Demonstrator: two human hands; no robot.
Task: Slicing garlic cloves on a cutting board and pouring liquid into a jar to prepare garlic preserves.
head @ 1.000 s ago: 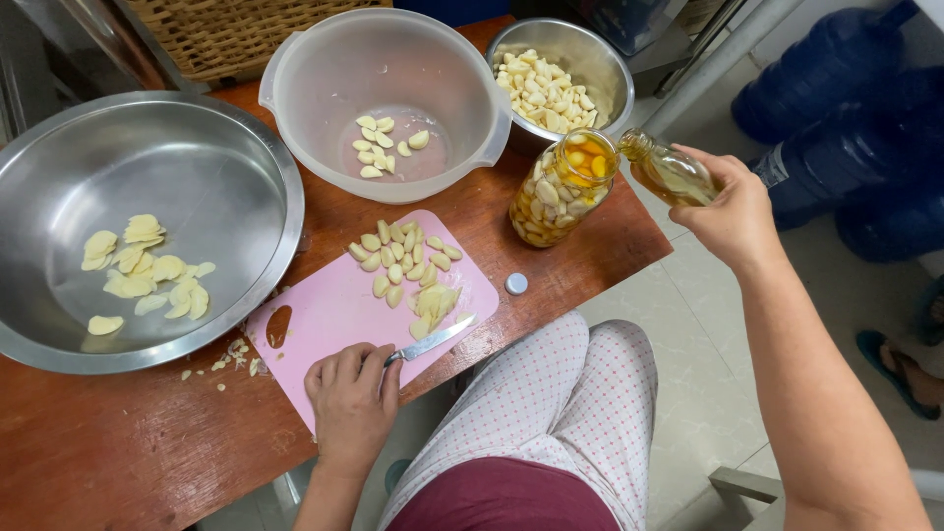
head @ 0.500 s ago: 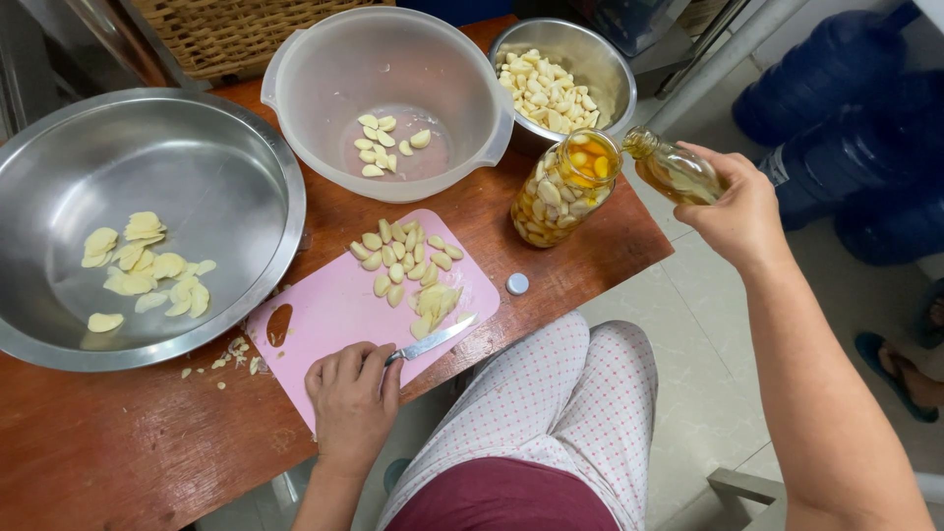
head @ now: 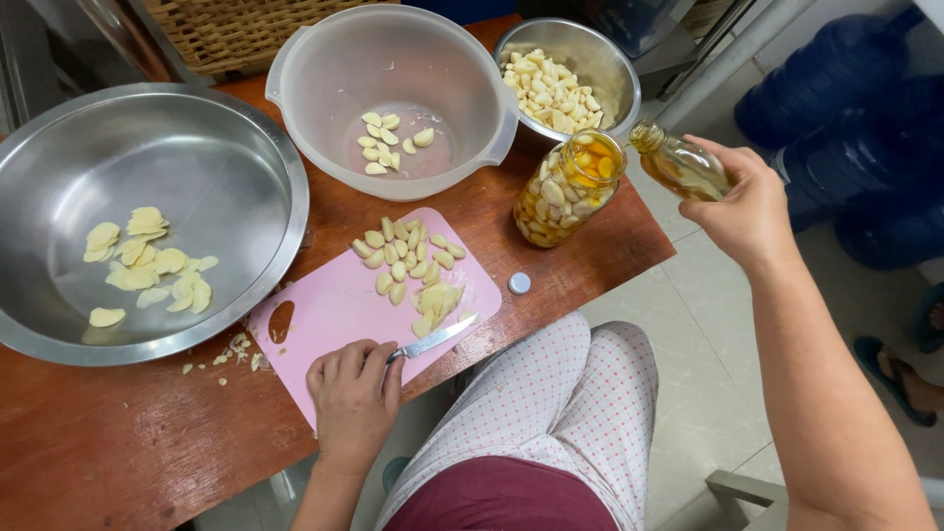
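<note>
My right hand (head: pixel 749 208) grips a small glass bottle (head: pixel 678 162) of amber liquid, tilted with its mouth over an open glass jar (head: pixel 568 187) packed with garlic cloves in golden liquid. My left hand (head: pixel 352 389) rests on the pink cutting board (head: pixel 329 305), closed around the handle of a small knife (head: pixel 433 340) whose blade points at a heap of peeled and sliced garlic (head: pixel 413 265). A small white cap (head: pixel 519 283) lies on the wooden table beside the board.
A wide steel basin (head: pixel 236 147) with garlic slices sits at the left. A translucent plastic bowl (head: pixel 482 88) holds a few cloves; behind it a steel bowl (head: pixel 615 69) holds many. A wicker basket (head: pixel 231 29) stands at the back. Blue water jugs (head: pixel 855 147) stand on the floor.
The bottle in my right hand has shifted slightly closer to the jar's mouth. My left hand and the knife have stayed put.
</note>
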